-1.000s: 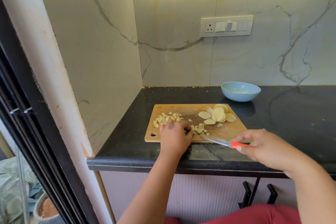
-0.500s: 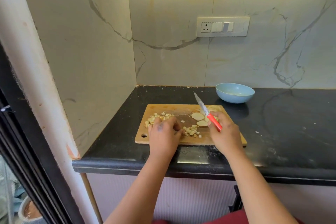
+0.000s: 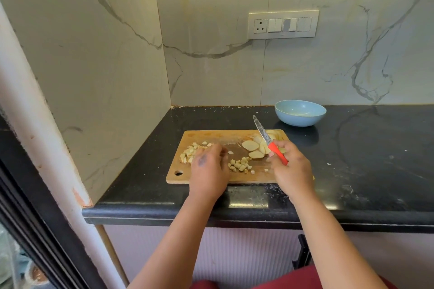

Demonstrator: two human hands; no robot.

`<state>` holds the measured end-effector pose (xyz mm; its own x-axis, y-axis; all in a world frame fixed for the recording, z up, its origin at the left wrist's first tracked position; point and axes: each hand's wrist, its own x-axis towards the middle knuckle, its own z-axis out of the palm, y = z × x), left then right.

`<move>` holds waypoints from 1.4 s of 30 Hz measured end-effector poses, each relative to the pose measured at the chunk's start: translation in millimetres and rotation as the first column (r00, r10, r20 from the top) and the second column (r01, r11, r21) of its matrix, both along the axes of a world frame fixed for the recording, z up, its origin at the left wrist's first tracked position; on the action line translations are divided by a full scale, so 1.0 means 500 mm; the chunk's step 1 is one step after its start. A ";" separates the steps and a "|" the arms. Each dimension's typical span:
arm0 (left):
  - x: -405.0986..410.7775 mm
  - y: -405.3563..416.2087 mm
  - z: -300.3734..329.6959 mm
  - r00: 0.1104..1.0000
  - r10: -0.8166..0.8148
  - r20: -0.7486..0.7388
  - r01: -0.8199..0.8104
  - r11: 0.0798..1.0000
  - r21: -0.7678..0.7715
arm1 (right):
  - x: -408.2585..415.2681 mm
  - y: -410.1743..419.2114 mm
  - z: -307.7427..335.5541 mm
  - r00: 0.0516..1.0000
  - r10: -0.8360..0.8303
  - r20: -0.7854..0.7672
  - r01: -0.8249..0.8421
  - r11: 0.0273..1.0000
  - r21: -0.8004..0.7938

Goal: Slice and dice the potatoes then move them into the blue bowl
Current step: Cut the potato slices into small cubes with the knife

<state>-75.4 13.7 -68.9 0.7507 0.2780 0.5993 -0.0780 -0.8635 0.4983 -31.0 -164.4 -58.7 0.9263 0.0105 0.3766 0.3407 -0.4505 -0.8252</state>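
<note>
The right hand [image 3: 291, 169] is gripping the orange-handled, speckled-blade knife [image 3: 270, 139], its tip pointing up and away over the pale round potato slices [image 3: 254, 148] lying on the rectangular wooden cutting board [image 3: 225, 135]. The left hand [image 3: 209, 166] is resting on the board with fingers curled down among the small diced potato cubes [image 3: 240, 164] (whether it is pinching any, I cannot tell). The round light-blue bowl [image 3: 300, 112] is sitting apart on the black stone counter [image 3: 364, 159], apparently empty. Loose cubes near the board's front edge could be getting knocked onto the counter by either hand.
</note>
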 end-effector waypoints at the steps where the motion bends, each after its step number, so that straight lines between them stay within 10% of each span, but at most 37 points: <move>1: 0.003 -0.005 0.005 0.999 -0.026 -0.038 0.027 0.999 0.029 | 0.000 0.001 0.001 1.000 -0.007 -0.002 0.007 1.000 0.003; 11: 0.075 -0.081 0.020 0.937 -0.063 -0.343 0.122 0.981 0.151 | -0.001 -0.001 0.004 1.000 -0.025 -0.002 0.025 1.000 0.011; 20: 0.101 -0.070 0.041 0.930 -0.022 -0.368 0.110 0.969 0.220 | 0.003 -0.004 0.001 1.000 -0.003 0.021 0.003 1.000 -0.003; 28: 0.092 0.002 0.075 0.924 0.240 -0.298 -0.014 0.799 0.601 | 0.003 -0.004 0.002 0.999 0.020 0.031 -0.019 0.999 -0.035; 35: 0.073 0.071 0.133 0.974 0.206 -0.099 -0.148 0.899 0.413 | -0.001 -0.005 0.002 0.999 0.022 0.028 -0.021 0.999 -0.042; 42: 0.066 0.051 0.116 0.965 0.148 -0.218 -0.055 0.922 0.382 | -0.001 0.000 0.001 0.999 0.027 0.030 -0.025 0.998 -0.059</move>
<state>-42.2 38.9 -11.1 0.8634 0.1538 0.4805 0.1009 -0.9858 0.1343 -31.6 -164.2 -58.2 0.9133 0.0569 0.4032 0.3777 -0.4883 -0.7867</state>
